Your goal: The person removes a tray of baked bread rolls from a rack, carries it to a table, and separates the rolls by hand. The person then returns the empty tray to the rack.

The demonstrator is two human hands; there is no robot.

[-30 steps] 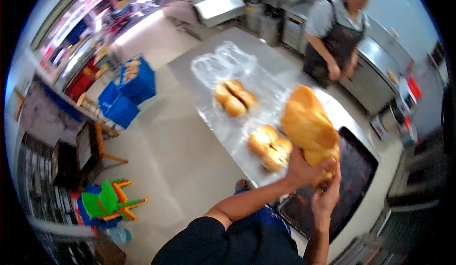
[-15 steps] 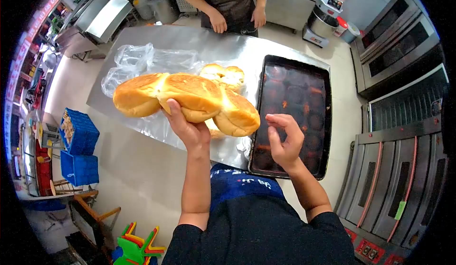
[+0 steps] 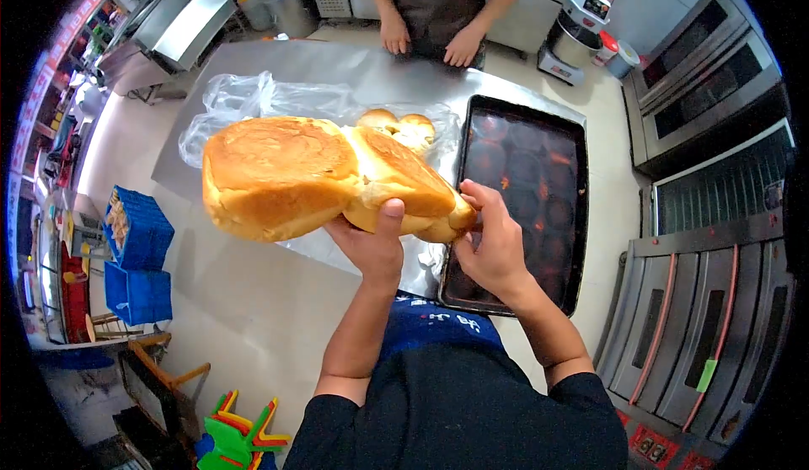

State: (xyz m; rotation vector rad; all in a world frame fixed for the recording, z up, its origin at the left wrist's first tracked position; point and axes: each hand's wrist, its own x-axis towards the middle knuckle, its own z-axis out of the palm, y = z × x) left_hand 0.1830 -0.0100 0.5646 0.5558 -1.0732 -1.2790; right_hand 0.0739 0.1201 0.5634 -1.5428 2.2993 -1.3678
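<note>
A long golden bread loaf (image 3: 278, 171) made of joined sections is held up over the steel table (image 3: 354, 57). Under its middle, my left hand (image 3: 371, 238) grips it, with the thumb up on its side. My right hand (image 3: 490, 238) pinches the loaf's right end between thumb and fingers. Behind the loaf, round buns (image 3: 409, 126) lie on clear plastic bags (image 3: 295, 98), partly hidden by it. To the right on the table is a dark baking tray (image 3: 527, 209) with a few reddish-brown bits on it.
Across the table stands a person in a dark apron (image 3: 438, 2), both hands by the table's far edge. A mixer (image 3: 573, 36) and ovens (image 3: 704, 327) are at the right. Blue crates (image 3: 139, 293) and stacked colourful stools (image 3: 240, 436) are on the left floor.
The loaf has come closer to the camera and turned, its left part now looking larger. My right hand has moved left and taken hold of its right end. The other person's hands have moved right.
</note>
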